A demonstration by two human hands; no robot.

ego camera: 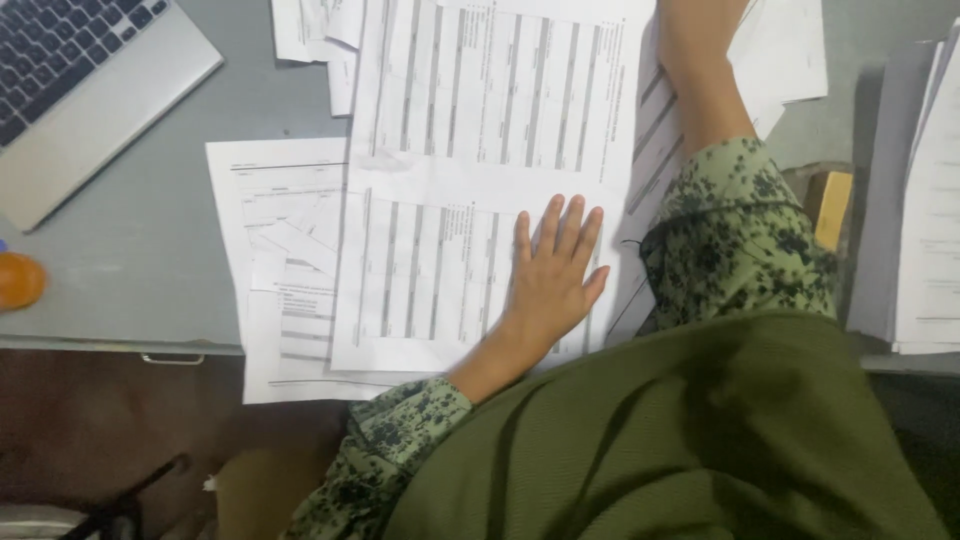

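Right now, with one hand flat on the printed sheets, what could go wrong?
1. The lower sheets overhang the desk edge; they may slide off.
2. The left hand pins only the top printed sheet; the papers beneath could shift.
3. The right hand reaches out of view, so its sleeve might drag papers.

Both arms wear green sleeves [740,235] printed with small dark flowers, above plain olive-green cloth [680,440].

Left hand [553,270] flat, fingers spread; right forearm [700,70] outstretched
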